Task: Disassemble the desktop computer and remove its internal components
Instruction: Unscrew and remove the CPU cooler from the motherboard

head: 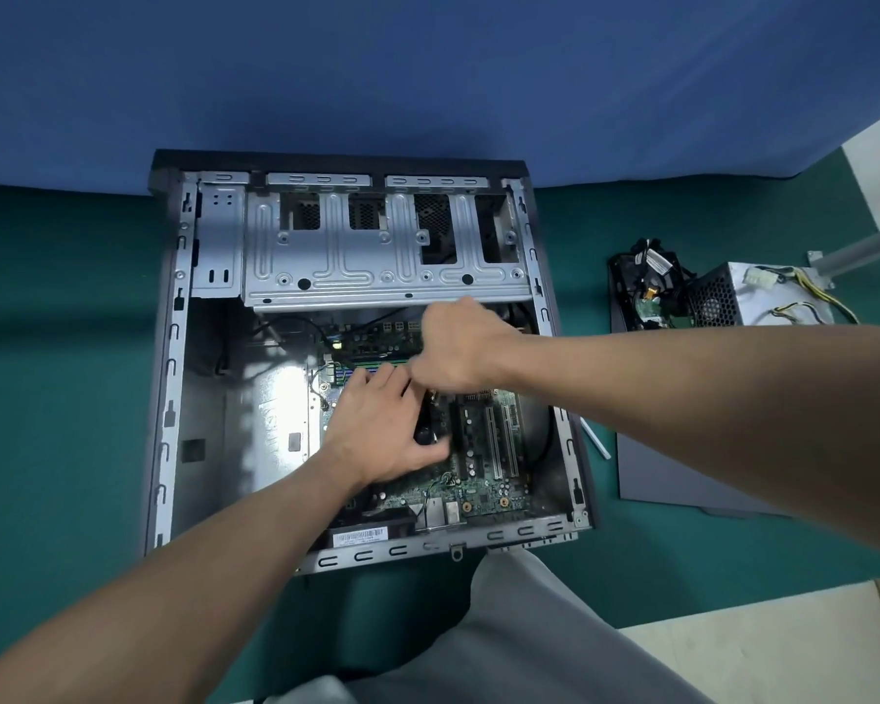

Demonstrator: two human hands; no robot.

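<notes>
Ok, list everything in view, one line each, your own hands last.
computer case: one, grey, lying open on the green floor
drive cage: one, silver, far end of the case
motherboard: one, green, inside the case
side panel: one, dark grey, flat on the floor, right of the case
power supply: one, silver, by the panel's far end
cable bundle: one, black, beside the power supply
white strip: one, between case and panel
left hand: one, fingers laid over the motherboard
right hand: one, curled, blurred, near the drive cage

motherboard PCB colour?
Green motherboard; clearest in the head view.
</notes>
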